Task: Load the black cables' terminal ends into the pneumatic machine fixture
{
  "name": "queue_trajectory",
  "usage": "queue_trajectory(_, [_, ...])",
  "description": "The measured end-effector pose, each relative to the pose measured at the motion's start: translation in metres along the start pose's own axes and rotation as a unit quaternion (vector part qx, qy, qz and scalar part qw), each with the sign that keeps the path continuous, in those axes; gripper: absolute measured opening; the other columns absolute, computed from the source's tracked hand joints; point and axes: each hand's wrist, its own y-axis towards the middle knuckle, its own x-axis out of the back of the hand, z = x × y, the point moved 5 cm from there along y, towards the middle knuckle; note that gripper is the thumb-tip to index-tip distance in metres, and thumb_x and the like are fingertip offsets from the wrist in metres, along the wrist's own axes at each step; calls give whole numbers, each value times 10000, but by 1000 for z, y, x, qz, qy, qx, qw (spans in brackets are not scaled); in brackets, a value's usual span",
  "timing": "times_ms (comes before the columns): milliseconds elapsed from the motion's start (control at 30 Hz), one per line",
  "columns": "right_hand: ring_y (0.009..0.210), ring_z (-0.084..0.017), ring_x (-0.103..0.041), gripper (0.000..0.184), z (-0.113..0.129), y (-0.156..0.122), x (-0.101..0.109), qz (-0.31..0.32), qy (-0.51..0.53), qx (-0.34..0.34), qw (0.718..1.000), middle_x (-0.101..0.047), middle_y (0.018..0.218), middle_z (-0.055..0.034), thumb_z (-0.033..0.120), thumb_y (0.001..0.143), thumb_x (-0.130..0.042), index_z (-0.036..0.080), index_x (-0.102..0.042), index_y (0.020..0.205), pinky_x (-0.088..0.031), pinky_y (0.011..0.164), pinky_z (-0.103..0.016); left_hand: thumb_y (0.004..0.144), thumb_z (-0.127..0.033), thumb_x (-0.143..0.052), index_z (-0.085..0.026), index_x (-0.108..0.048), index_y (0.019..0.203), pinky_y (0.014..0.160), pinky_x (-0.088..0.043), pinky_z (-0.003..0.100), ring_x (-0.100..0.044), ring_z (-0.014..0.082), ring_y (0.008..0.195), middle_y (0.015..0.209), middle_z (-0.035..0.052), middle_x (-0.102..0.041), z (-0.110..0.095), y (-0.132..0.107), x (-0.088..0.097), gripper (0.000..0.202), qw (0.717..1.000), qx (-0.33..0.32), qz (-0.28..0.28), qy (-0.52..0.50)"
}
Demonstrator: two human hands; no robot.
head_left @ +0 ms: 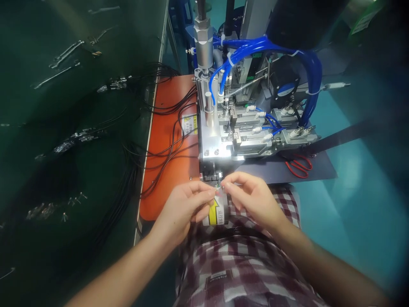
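Note:
My left hand (188,204) pinches thin greenish strands (217,186) that show just past its thumb and forefinger; their kind is too small to tell. Close beside it on the right, my right hand (247,194) has thumb and forefinger pressed together, and whatever is between them cannot be made out. Both sets of fingertips nearly meet in front of a dark block (211,170) at the near end of the metal machine. Below the fingers lies a white label with a yellow arrow (213,214), partly covered by my left hand.
The machine (212,138) carries cylinders and blue air tubes (255,44). Black cables (172,153) cross the orange plate (162,200) to a dark table (105,179) with connector-ended bundles (75,140) and small metal pieces (41,211). Red-handled pliers or scissors (299,166) lie at right.

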Motion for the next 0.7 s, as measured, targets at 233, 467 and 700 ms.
queue_trajectory(233, [411,-51,-333,208,-4,5,-11,44,76,-25,996,-444,482,76,360,807,-674,164,-627,755,-259,416,-211,778,-242,-643,-112,-603,673,444,-175,218,-320,10,374,520,-41,-495,1,-1,0,172,1000,8,25,-2])
queue_trajectory(467, [432,-37,-299,222,-11,3,-9,87,143,-76,983,-444,524,76,346,749,-727,148,-628,739,-190,418,-207,776,-243,-649,-115,-597,679,449,-207,204,-325,9,378,515,-45,-490,2,-2,0,169,1000,-5,22,9])
queue_trajectory(700, [438,-34,-296,222,-12,1,-6,117,165,-83,976,-478,561,65,351,752,-723,145,-640,766,-193,425,-210,773,-247,-667,-119,-591,693,435,-239,191,-340,-2,376,618,-20,-564,-1,-5,-2,169,1000,-13,20,13])
